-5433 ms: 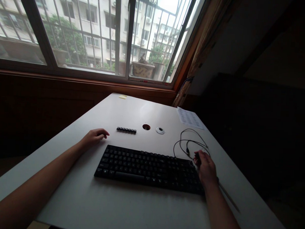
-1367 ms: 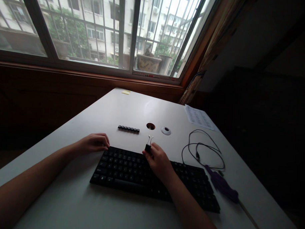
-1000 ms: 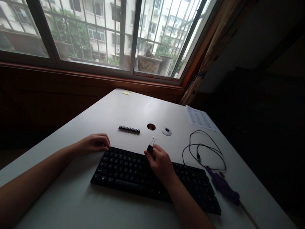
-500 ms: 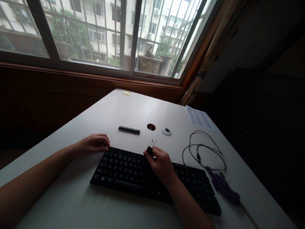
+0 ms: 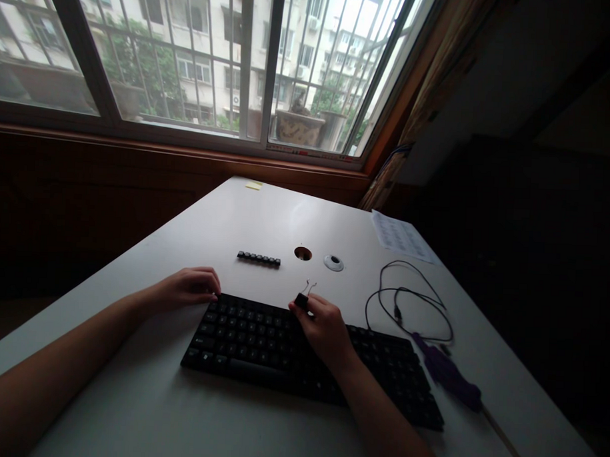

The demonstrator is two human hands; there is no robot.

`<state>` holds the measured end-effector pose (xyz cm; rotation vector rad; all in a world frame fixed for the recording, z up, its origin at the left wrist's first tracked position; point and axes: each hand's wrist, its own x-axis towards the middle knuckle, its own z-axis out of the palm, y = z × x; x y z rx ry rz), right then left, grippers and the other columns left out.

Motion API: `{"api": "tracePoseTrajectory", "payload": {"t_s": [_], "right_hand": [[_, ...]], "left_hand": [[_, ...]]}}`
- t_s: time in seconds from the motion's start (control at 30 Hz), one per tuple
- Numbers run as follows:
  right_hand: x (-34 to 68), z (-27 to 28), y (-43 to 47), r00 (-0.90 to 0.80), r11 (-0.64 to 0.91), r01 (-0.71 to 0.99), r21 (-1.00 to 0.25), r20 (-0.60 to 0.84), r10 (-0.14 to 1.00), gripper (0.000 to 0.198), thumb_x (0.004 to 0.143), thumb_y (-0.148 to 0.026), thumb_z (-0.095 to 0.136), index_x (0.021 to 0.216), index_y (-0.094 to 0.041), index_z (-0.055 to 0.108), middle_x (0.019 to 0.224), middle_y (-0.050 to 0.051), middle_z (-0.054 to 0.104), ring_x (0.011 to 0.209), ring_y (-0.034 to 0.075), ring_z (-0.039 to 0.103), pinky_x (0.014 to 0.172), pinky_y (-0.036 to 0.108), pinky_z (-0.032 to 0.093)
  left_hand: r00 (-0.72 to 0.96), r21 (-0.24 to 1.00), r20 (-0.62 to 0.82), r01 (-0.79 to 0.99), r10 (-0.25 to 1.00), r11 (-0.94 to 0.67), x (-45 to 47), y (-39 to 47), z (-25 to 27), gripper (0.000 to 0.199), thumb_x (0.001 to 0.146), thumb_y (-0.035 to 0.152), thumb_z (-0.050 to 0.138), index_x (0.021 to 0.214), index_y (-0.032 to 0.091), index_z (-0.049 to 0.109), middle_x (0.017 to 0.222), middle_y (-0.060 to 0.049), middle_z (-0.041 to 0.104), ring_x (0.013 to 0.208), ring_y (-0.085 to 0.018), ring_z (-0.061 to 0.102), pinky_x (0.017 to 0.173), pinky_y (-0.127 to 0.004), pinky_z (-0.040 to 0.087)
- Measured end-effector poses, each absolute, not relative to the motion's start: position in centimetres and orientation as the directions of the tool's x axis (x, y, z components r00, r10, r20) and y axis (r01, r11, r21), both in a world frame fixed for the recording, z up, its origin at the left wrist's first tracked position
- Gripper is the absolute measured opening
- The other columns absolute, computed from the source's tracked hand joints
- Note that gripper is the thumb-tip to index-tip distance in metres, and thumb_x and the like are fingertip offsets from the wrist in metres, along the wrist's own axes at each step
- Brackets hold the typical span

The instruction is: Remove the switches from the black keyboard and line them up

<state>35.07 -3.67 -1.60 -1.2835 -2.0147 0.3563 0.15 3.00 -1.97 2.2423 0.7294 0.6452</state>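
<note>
A black keyboard (image 5: 265, 370) lies slightly askew on the white table. My left hand (image 5: 190, 286) rests beside its far left corner, fingers curled together with the tips against that corner. Above the keyboard's far edge, my right hand (image 5: 324, 322) pinches a black keycap puller (image 5: 301, 300) whose two thin wire prongs point up and away from me. Beyond the keyboard, a row of several black keycaps (image 5: 258, 258) stands on the table. My right hand and forearm cover part of the keys.
A round cable hole (image 5: 303, 254) and its pale cover (image 5: 333, 263) are farther back. To the right lie a looped black cable (image 5: 423, 296) and a purple duster-like thing (image 5: 450, 377) with a stick. Printed paper (image 5: 402, 235) and a yellow note (image 5: 253, 185) lie near the far edge.
My right hand has shifted very slightly to the right with the keycap puller, whose prongs have tilted a little. My left hand stays at the keyboard's corner.
</note>
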Motion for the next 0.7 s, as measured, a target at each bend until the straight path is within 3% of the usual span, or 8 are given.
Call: {"api": "tracePoseTrajectory", "payload": {"t_s": [0.7], "right_hand": [[35.15,-1.63,-3.83,-0.238,0.463,0.644,-0.609,0.415,0.878,0.024,0.093,-0.026,0.057,0.071,-0.020,0.062,0.070,0.002,0.061,0.065,0.016,0.056,0.063,0.029,0.043]], "left_hand": [[0.715,0.735,0.239,0.308,0.657,-0.603,0.09,3.08,-2.51,0.016,0.093,0.030,0.063,0.093,0.014,0.067,0.097,-0.009,0.065,0.083,-0.017,0.063,0.073,-0.026,0.051]]}}
